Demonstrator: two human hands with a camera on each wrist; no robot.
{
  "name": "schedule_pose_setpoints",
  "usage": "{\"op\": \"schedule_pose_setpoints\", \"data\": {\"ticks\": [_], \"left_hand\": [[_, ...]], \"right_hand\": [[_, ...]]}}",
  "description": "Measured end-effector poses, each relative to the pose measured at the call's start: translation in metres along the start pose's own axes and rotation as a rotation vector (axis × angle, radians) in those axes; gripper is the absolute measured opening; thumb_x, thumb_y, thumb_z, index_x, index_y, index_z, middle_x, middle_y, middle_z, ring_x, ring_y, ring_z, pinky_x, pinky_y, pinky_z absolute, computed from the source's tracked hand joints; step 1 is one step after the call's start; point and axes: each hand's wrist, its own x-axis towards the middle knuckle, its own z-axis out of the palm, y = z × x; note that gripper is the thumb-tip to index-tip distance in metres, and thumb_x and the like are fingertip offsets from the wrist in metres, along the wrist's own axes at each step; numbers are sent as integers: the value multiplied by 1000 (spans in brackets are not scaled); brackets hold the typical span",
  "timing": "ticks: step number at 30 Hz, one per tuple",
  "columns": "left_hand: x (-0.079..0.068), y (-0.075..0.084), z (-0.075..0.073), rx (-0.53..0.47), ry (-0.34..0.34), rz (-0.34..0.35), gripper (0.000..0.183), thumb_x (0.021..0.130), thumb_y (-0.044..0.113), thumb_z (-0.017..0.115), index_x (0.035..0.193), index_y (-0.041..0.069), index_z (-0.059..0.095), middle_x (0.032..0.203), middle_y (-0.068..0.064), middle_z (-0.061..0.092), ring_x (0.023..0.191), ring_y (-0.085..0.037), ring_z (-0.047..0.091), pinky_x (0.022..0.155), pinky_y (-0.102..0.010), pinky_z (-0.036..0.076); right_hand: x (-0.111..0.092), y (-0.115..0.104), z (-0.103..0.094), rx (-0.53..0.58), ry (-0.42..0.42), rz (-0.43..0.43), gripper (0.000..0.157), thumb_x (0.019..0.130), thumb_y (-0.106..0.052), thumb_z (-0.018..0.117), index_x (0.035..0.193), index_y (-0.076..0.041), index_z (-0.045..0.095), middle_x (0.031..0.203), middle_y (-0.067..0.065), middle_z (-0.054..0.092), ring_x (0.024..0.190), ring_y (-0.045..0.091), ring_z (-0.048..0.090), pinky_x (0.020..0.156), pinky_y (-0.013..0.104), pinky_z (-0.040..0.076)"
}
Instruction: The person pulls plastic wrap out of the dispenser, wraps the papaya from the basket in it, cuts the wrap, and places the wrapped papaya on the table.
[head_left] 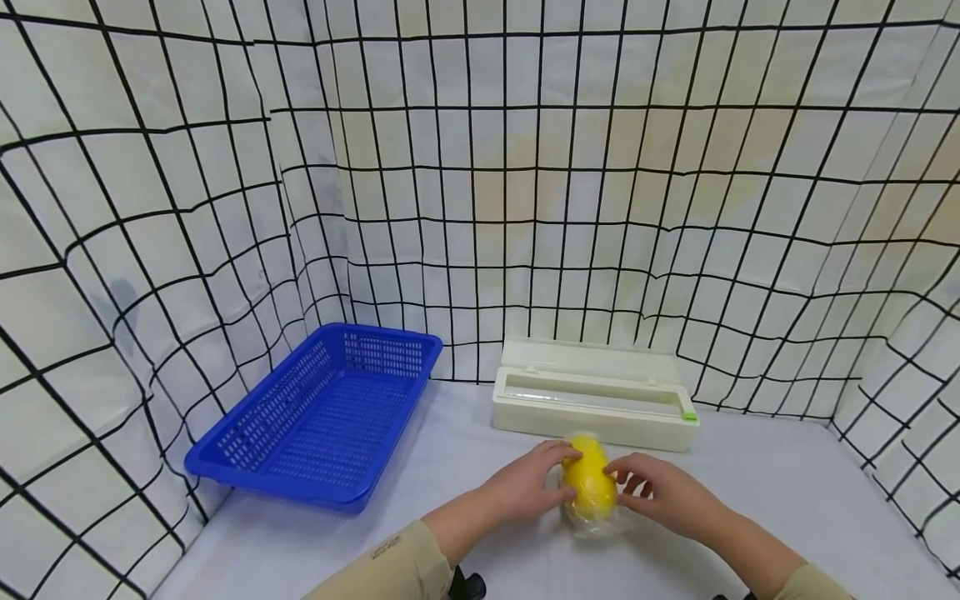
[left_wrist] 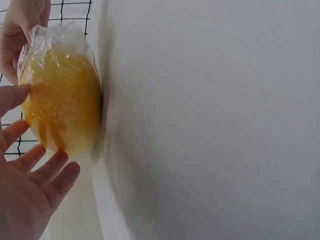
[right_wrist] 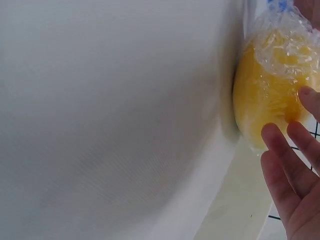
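Note:
A yellow, rounded fruit-like object in clear cling film sits on the white table; its exact kind is unclear. Loose film bunches at its near end, towards the person. My left hand holds its left side, the thumb lower and a finger reaching over the upper part. On the right side my right hand holds it with thumb and fingertips. Close up, the wrapped yellow object shows crinkled film, and the left hand has its lower fingers spread. The right hand's outer fingers are spread too.
Just behind the hands stands a white cling film dispenser, its lid raised and a roll inside. A blue perforated basket is at the left. Black wire grid panels over white sheeting enclose the back and sides of the table.

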Motion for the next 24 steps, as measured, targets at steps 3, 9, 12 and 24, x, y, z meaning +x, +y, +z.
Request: {"op": "schedule_pose_setpoints", "data": {"ticks": [3,9,12,24], "left_hand": [[4,-2,-1,-33,-11,11,50,95,41,65,142,31,51,151,8,41,132,-13,47,108,-42,41],[5,0,-3,35,8,30,49,95,41,65,141,29,53,150,6,42,133,-15,47,106,-41,43],[-2,3,-4,114,52,52,43,95,41,65,135,26,58,144,6,48,129,-14,50,103,-38,46],[-38,7,3,306,23,150,26,85,44,77,98,25,65,100,14,54,78,1,47,65,-16,45]], "right_hand": [[2,-2,2,-44,3,36,30,92,-32,72,118,-19,65,102,-13,62,86,3,58,74,28,55],[2,-3,4,-139,22,64,30,90,-38,72,116,-23,64,99,-17,60,85,3,57,72,25,53],[2,-5,7,-221,60,14,30,88,-37,75,113,-25,64,102,-16,59,86,5,57,72,25,54],[14,-12,8,-293,99,-46,44,83,-39,79,121,-22,63,131,0,61,120,24,58,98,47,49]]}}
